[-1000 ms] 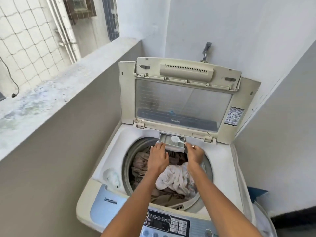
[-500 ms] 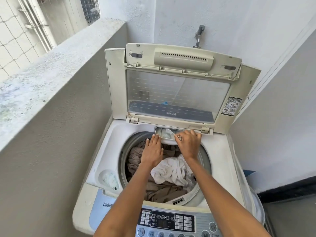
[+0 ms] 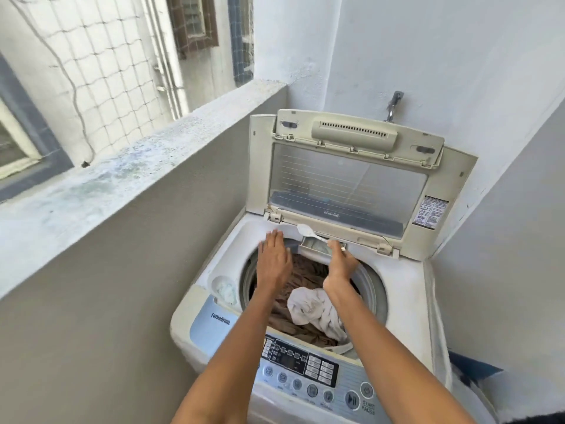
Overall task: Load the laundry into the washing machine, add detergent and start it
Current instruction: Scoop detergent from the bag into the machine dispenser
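Since half a second ago the right hand (image 3: 341, 264) has lifted its pinched spoon (image 3: 308, 232) from the drawer (image 3: 315, 247) at frame centre, left hand (image 3: 273, 255) spread flat; detergent seems added, so closing the drawer probably comes next.

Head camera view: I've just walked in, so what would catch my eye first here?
The washing machine in the corner, its lid propped up and brown and white laundry filling the drum. Both hands reach over the drum: the right hand holds a white spoon above the small detergent drawer at the back rim, and the left hand is spread flat beside it.
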Demonstrator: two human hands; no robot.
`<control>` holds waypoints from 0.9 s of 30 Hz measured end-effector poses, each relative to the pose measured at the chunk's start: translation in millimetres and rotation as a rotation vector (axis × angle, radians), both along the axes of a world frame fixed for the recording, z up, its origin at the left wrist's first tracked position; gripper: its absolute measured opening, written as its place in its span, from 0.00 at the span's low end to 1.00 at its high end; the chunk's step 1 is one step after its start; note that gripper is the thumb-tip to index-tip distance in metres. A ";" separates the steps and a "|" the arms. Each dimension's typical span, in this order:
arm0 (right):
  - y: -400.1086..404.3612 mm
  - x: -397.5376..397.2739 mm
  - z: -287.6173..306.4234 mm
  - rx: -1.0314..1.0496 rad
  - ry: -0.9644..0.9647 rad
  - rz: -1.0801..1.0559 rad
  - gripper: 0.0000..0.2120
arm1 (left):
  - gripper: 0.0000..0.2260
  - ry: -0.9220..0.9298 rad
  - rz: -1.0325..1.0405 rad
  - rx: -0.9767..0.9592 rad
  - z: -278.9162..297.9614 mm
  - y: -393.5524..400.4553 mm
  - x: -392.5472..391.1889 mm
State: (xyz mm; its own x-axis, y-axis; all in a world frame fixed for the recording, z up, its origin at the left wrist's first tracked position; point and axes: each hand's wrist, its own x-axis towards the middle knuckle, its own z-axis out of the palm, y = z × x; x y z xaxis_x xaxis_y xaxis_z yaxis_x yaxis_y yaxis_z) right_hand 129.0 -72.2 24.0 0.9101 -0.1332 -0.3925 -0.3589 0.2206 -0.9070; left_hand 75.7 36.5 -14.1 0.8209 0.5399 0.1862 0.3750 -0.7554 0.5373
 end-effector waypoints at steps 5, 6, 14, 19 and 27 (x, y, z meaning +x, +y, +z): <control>13.4 -52.3 57.9 0.131 -0.044 0.195 0.15 | 0.20 -0.399 0.297 0.108 53.8 -4.3 -77.7; 20.1 -64.1 71.7 0.159 -0.053 0.241 0.14 | 0.20 -0.458 0.327 0.167 67.4 -1.0 -96.4; 78.2 -195.0 183.3 0.426 -0.061 0.767 0.10 | 0.13 -0.787 0.587 0.455 205.5 33.9 -271.3; 89.9 -279.7 222.8 0.372 -0.088 0.993 0.06 | 0.06 -0.420 0.753 0.676 251.5 41.7 -380.6; 117.5 -364.0 218.8 0.219 -0.125 1.029 0.09 | 0.14 -0.094 0.906 0.393 244.5 59.0 -453.7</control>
State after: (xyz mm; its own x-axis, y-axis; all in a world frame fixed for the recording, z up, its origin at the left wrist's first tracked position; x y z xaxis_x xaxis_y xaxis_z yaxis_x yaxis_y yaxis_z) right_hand -235.1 45.3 242.9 0.5801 0.7869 -0.2104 -0.3727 0.0268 -0.9276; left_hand -377.9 95.5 230.4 0.1009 0.8421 0.5298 0.8679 -0.3348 0.3669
